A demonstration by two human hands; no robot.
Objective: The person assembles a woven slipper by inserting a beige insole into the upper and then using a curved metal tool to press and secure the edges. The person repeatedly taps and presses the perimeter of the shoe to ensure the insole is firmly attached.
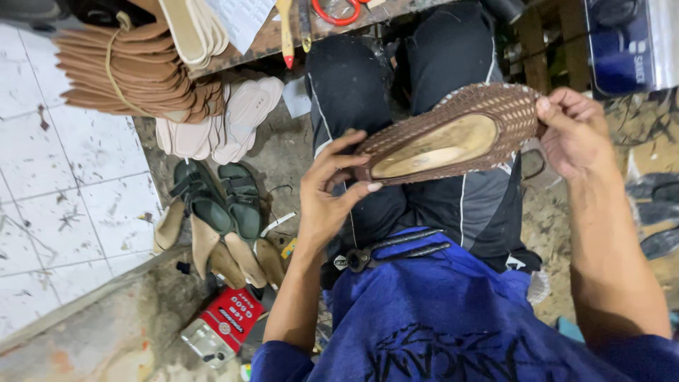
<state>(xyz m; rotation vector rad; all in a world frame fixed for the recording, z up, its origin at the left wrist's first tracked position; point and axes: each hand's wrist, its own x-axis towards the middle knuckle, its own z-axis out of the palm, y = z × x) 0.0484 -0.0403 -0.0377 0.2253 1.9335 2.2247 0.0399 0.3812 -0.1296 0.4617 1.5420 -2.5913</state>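
I have the brown woven shoe (453, 131) up over my lap, sole side turned toward me so the pale insole shows inside the mesh upper. My left hand (327, 194) pinches the toe end, thumb pressed on the near edge and the other fingers curled over the far edge. My right hand (576, 134) grips the heel end, fingers pressed together and wrapped round the back of it. To do this well, I judge I should keep both pinches firm but not crushing, since the mesh looks soft and would likely buckle under a hard squeeze. Holding it by the two ends keeps the insole clear, so I can check that it sits flat and even along the rim. I would tilt it slowly rather than twist it, as a twist could lift the insole at one side. Far to the left, a tied bundle of tan soles (131, 67) rests on the bench edge, and a pair of green sandals (219, 198) lies on the floor, well apart from my hands. Red-handled scissors (338, 10) lie at the far edge.
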